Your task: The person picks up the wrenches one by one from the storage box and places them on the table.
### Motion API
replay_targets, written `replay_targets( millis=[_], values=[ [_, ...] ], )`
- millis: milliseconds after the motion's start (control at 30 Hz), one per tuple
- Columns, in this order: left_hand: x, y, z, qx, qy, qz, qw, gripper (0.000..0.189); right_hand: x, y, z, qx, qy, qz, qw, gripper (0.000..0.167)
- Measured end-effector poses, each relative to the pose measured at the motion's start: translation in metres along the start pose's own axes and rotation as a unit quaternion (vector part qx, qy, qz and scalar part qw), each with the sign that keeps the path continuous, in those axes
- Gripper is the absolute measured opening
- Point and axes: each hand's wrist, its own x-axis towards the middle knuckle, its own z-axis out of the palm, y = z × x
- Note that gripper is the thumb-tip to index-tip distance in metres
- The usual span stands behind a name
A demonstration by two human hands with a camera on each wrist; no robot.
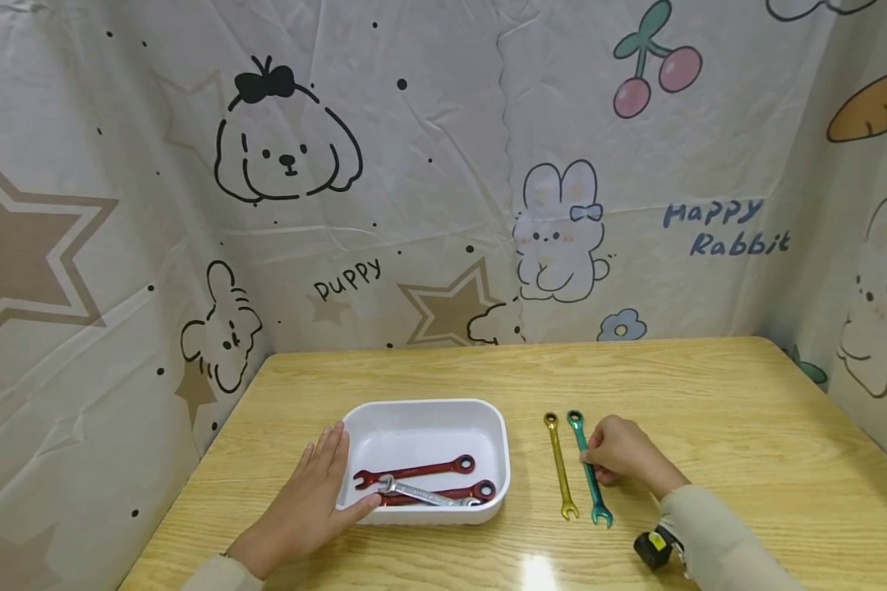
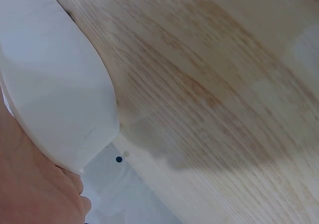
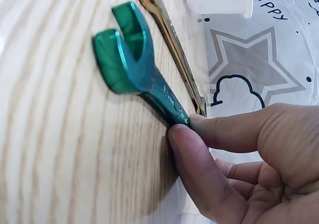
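Note:
My right hand (image 1: 627, 450) pinches a teal-green combination wrench (image 1: 596, 495) by its handle, between thumb and fingertips. In the right wrist view, the open end of that green wrench (image 3: 127, 55) points away from the fingers. Just left of it lies a gold wrench (image 1: 560, 472) on the table. My left hand (image 1: 303, 501) rests against the left side of a white bin (image 1: 504, 443), its fingers straight along the wall and the thumb near the front rim. Inside the bin are two red wrenches (image 1: 421, 471) and a silver wrench (image 1: 423, 494) lying across one of them.
The wood-grain table (image 1: 710, 410) extends behind the bin and to the right. A printed curtain (image 1: 429, 164) with cartoon animals hangs at the back and sides. A small black camera (image 1: 654, 547) is worn at the right wrist.

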Motion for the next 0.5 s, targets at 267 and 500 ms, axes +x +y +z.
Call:
replay_targets(
  millis=[267,500],
  values=[
    [-0.0013,0.0010,0.0008,0.001,-0.002,-0.005,1.0000,0.101,0.0005,0.0006,-0.0004,0.002,0.001,-0.006,1.0000,0.017],
    [-0.0003,0.0006,-0.0004,-0.003,-0.007,-0.006,1.0000,0.100,-0.0007,0.0021,0.0017,0.003,0.010,-0.008,0.9999,0.017]
  ],
)
